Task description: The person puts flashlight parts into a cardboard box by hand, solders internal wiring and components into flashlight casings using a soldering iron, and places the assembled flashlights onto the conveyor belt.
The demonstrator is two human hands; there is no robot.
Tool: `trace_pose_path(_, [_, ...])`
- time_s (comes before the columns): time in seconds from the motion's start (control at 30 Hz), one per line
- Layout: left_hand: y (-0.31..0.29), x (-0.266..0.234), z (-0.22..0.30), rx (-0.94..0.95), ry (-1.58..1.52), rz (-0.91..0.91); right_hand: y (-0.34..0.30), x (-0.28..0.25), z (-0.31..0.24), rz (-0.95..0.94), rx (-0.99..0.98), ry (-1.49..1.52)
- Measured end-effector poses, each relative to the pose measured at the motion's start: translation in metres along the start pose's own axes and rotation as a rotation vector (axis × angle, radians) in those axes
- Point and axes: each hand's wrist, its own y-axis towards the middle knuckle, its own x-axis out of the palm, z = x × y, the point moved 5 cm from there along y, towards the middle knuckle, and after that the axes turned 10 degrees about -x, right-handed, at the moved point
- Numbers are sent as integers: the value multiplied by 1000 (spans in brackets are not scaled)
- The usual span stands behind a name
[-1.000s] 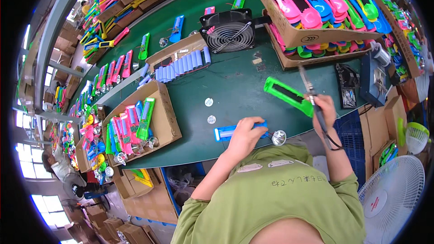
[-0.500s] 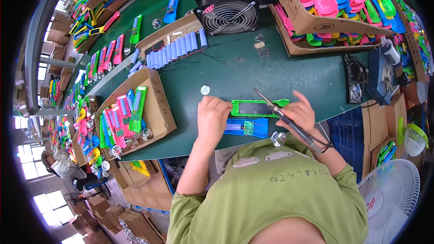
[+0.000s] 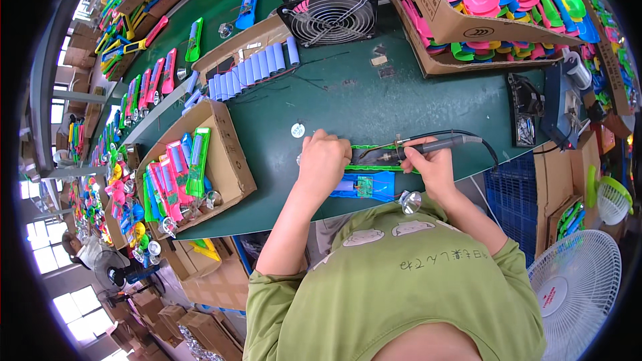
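My right hand (image 3: 429,160) grips a soldering iron (image 3: 435,146), with its metal tip pointing left over a green plastic housing (image 3: 374,168) that has a dark panel inside. My left hand (image 3: 325,158) is curled over the left end of that housing, fingers closed; what they pinch is hidden. A small shiny bit peeks out on the far side of that hand. Just nearer to me lies a blue housing (image 3: 383,186) with a purple battery cell and a green circuit board (image 3: 364,187). Wires lead from it to a silver reflector (image 3: 410,202) at the table's edge.
A cardboard box (image 3: 234,160) of assembled housings stands left. Purple battery cells (image 3: 257,67) sit in a tray behind. A black fan (image 3: 331,20) stands at the back. Right are a box of colourful housings (image 3: 468,27), a black tray (image 3: 525,110) and the solder station (image 3: 562,107).
The soldering iron has swung from pointing up and left to lying nearly level, its tip now over the green housing. My right hand closed round it; my left hand shifted over the housing's end.
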Motion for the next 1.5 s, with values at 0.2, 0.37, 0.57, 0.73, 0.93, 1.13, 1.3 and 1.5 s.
trace_pose_path(0.2, [2, 1, 7, 26, 54, 2, 2, 2, 0, -15, 11, -11])
trace_pose_path(0.37, [3, 5, 8, 40, 85, 17, 2, 5, -1, -35, 43, -36])
trace_pose_path(0.57, [3, 3, 11, 23, 75, 17, 3, 5, 2, -71, 53, -54])
trace_pose_path(0.73, [3, 5, 12, 23, 101, 23, 3, 5, 1, -75, 51, -42])
trace_pose_path(0.93, [1, 4, 15, 40, 115, 32, 0, 1, -1, -101, 41, -2])
trace_pose_path(1.13, [0, 4, 15, 49, 109, 70, -18, -19, -23, 6, -265, -39])
trace_pose_path(1.3, [-2, 3, 16, 72, 155, 102, -34, -30, -41, -56, -462, -503])
trace_pose_path(1.5, [-7, -4, 21, -6, 242, 140, -24, -22, -50, -199, -690, -868])
